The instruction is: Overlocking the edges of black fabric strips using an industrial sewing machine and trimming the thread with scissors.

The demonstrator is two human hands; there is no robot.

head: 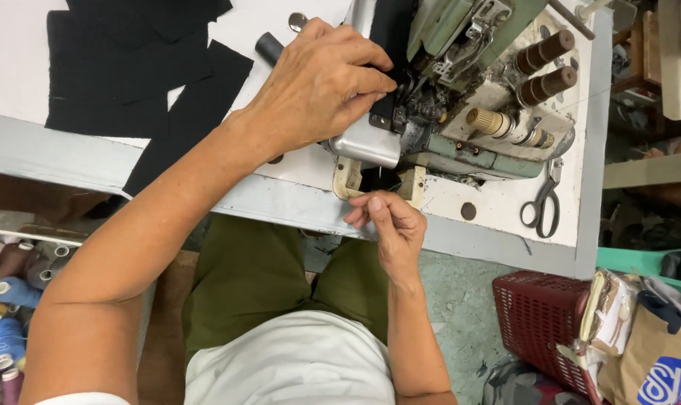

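Left hand (321,82) pressed a black fabric strip (391,30) at the sewing machine (468,112) needle; right hand (389,221) pinched closed at desk (280,199) edge, contents unclear. Cut black pieces (138,67) lay unsewn; stitching apparently just under way.

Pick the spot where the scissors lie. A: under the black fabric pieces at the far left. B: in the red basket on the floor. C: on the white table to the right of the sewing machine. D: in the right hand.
C: the scissors lie flat on the white table just right of the green sewing machine, clear of the right hand.
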